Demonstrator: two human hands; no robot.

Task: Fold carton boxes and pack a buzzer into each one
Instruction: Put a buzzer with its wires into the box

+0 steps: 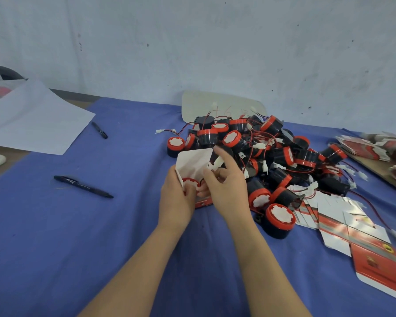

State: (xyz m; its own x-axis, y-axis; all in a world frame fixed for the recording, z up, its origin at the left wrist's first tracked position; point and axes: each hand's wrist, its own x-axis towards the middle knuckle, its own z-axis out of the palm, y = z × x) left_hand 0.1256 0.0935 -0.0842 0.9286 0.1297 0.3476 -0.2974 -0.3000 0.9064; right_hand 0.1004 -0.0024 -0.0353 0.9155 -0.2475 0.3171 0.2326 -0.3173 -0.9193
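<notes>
Buzzer [191, 183] half hidden, carton box [193, 163] partly covered

A carton [193, 164] sits between the fingers [222, 156], open, its white flap raised and red print below. A red-rimmed, white-faced buzzer [190, 183] lies in its mouth. A heap [272, 156] of black-and-red wired buzzers lies just right of and beyond the fingers. Flat cartons [352, 236] lie farther right.
</notes>
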